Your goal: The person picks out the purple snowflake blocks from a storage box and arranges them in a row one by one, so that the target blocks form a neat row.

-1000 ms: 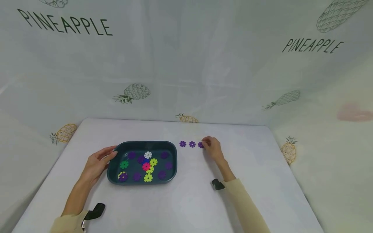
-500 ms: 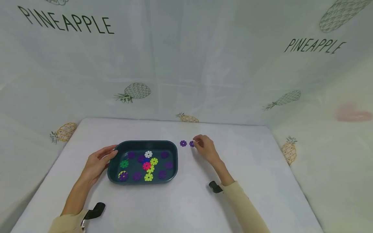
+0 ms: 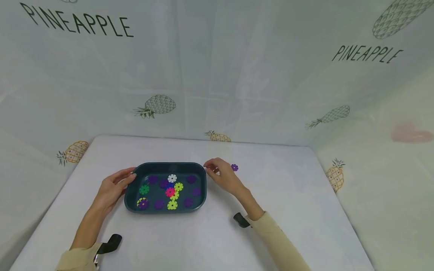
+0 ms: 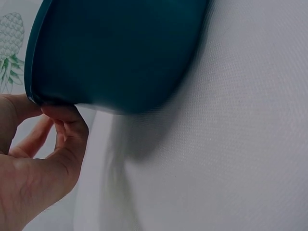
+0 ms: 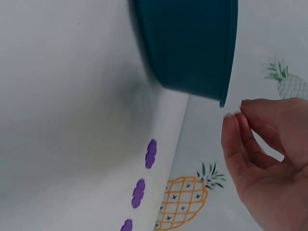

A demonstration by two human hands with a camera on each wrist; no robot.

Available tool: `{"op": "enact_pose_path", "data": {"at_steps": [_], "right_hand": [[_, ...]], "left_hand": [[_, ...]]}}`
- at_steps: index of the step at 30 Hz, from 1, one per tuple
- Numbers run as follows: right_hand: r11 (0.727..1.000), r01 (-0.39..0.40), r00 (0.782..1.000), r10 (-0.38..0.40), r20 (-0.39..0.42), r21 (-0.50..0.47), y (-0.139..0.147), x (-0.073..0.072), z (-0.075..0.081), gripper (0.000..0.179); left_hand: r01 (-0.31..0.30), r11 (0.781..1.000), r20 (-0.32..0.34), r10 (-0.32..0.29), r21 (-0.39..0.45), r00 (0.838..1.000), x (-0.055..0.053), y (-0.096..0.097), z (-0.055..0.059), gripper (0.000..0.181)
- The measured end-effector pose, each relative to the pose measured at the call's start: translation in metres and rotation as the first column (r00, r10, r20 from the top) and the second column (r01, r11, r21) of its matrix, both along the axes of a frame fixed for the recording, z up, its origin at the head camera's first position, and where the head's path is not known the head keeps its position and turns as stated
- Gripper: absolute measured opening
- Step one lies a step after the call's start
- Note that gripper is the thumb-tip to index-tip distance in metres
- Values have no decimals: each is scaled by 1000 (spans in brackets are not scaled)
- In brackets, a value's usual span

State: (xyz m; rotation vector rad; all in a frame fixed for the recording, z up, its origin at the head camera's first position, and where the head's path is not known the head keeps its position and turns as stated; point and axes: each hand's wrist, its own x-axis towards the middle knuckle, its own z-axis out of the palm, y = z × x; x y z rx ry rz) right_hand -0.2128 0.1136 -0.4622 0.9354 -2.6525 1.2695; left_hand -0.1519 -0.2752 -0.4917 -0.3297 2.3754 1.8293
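Note:
A dark teal tray holds several flower-shaped plastic discs, mostly purple, with some yellow and a white disc, a green disc and a pinkish-red disc. My left hand grips the tray's left end, thumb over the rim and fingers beneath it. At the tray's far right corner is my right hand, its fingers loosely bent and thumb near the fingertips, with nothing visible between them. In the right wrist view, purple discs lie in a row on the table; the head view shows one purple disc beside the right hand.
A white cloth covers the table, its back edge close beyond the discs. Behind it hangs a pale curtain printed with pineapples. Each wrist carries a black camera mount, such as the left mount.
My right hand has moved left along the row of purple discs, from the rightmost one to the tray's corner, uncovering the rightmost disc. The left hand stays on the tray.

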Motion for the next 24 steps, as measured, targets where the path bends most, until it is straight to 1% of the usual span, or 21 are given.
{"op": "enact_pose_path", "data": {"at_steps": [3,6,8,11,16,21,24], "right_hand": [[998,-57,998,57,-10,6,-8,2,1,16],[992,-126,992,127,-19,23,-15,4,1,16],[984,-172,985,172,-9,45,-20,6,1,16],[969,-223,975,221,27,105,-27,10,2,17],[941,-281,959,265,104,190,-35,15,2,18],[896,-322,947,298,122,305,-43,20,-2,23],[870,-317,948,297,113,377,-46,23,-2,27]], "left_hand": [[-3,1000,-3,4,8,1000,0,0,1,65],[-8,1000,-3,8,11,1000,0,1,2,65],[-9,1000,-2,9,13,1000,1,2,2,66],[-10,1000,5,10,11,1000,1,3,3,66],[-14,1000,11,14,11,1000,1,3,3,65],[-12,1000,5,12,14,1000,1,2,2,65],[-6,1000,-5,6,12,1000,0,2,3,65]]}}
